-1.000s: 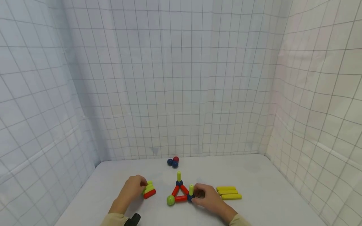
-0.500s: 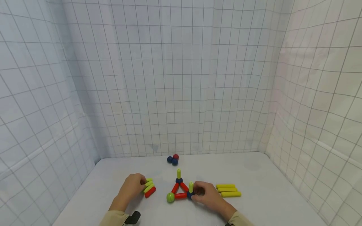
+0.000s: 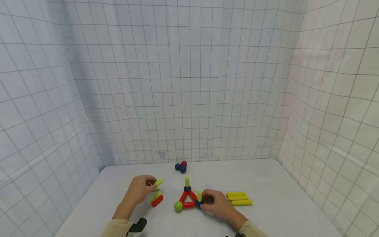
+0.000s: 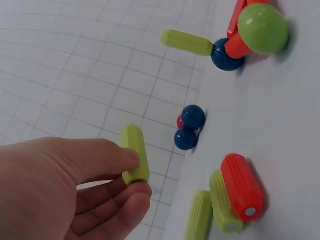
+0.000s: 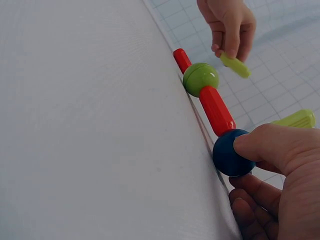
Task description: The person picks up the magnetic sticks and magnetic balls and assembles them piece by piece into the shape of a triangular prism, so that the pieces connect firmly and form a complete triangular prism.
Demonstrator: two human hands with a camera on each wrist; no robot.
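My left hand (image 3: 140, 190) pinches a lime-green magnetic rod (image 4: 135, 154) between thumb and fingers, lifted off the table. Below it lie a red rod (image 4: 243, 186) and two more lime rods (image 4: 223, 202). At the triangle's right corner, my right hand (image 3: 217, 203) holds a dark blue ball (image 5: 233, 153) between thumb and fingers. Red rods (image 3: 189, 204) form the triangle's sides, joining that ball, a green ball (image 3: 178, 206) and a second blue ball (image 3: 187, 188). Lime rods stand upright on both blue balls, one at the far corner (image 3: 187, 181) and one by my right hand (image 3: 200, 195).
Several yellow rods (image 3: 239, 198) lie side by side to the right of my right hand. Toward the back of the white table (image 3: 237, 174) sit two blue balls (image 3: 183, 169) and a red ball (image 3: 184, 164). Gridded white cloth (image 3: 189, 98) walls the table at the back and sides.
My left hand has picked one lime rod out of the group on the left and raised it slightly away and to the right. My right hand keeps its hold on the blue ball.
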